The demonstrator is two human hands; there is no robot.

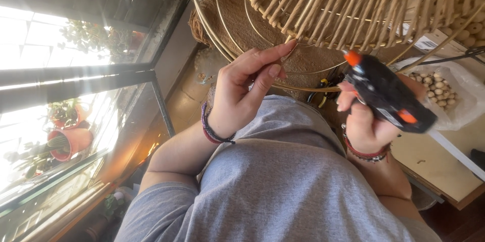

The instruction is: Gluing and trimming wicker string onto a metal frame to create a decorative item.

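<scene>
My left hand [247,88] is raised, its index finger and thumb pinching the end of a tan cord [292,41] that hangs from a hoop wrapped with several cords [333,5]. My right hand [364,121] grips a black glue gun [386,95] with an orange nozzle pointing up toward the cords. Thin gold metal rings [222,45] curve around the woven piece. Both wrists wear bracelets. My grey shirt fills the lower middle of the view.
A clear plastic bag of wooden beads [437,90] lies on a wooden table [439,166] at right. A white glue stick [454,151] sticks out behind the gun. Windows with terracotta plant pots [70,141] are at left.
</scene>
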